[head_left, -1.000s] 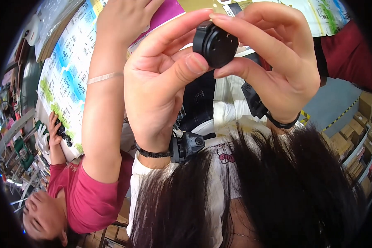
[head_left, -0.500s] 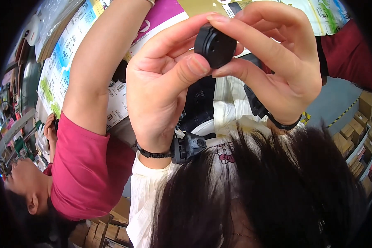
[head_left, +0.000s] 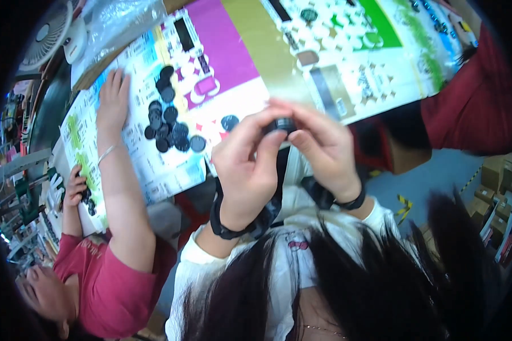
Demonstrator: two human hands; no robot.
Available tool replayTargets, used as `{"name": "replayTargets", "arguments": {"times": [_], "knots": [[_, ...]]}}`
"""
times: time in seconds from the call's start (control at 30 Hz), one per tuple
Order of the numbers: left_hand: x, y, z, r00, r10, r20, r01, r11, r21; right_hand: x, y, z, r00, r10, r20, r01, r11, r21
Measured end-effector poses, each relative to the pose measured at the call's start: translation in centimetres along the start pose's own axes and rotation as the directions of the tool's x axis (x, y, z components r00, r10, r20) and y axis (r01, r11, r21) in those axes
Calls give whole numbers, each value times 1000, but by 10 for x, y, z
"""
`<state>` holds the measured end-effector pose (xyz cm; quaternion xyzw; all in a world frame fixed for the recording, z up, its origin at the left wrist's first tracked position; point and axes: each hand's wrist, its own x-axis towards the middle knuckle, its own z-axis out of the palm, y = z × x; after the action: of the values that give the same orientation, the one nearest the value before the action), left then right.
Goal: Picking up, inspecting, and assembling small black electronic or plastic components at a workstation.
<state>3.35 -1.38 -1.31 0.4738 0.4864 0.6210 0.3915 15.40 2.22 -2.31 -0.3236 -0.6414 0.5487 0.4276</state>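
Note:
A small black round part [head_left: 282,125] is held between my two hands, in front of me at the near edge of the table. My left hand [head_left: 247,156] pinches it from the left with thumb and fingers. From the right, my right hand [head_left: 324,149] grips it too, its fingers slightly blurred. Both hands cover most of the part, so only its dark rim shows. A single black disc [head_left: 230,123] lies on the table just beyond my left hand. Further left is a loose pile of several similar black discs [head_left: 178,132].
Printed colourful sheets [head_left: 242,57] cover the table. On my left, a co-worker's hand [head_left: 114,96] rests on them; their other hand [head_left: 76,186] is by small dark parts. A clear plastic bag [head_left: 128,20] and white fan [head_left: 48,34] stand far left. A dark red sleeve [head_left: 472,105] is right.
My hands have come down, away from the camera, still holding the black part. The co-worker's arm has drawn back left, and the disc pile now shows.

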Motion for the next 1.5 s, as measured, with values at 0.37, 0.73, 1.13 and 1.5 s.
{"name": "replayTargets", "arguments": {"times": [0.37,0.73,1.13,1.5], "knots": [[13,-12,-28,959,-280,47,281,959,-22,28,20,-10,975,151,164,-145,988,-45],[-12,-42,-173,860,-111,-498,378,795,475,181,109,-116,990,129,60,20,292,-956],[-43,-47,-178,926,56,-374,339,318,885,66,42,39,889,-1,458,400,490,-775],[49,-29,-67,994,43,101,-107,594,798,44,50,34,807,159,568,460,433,-775]]}}
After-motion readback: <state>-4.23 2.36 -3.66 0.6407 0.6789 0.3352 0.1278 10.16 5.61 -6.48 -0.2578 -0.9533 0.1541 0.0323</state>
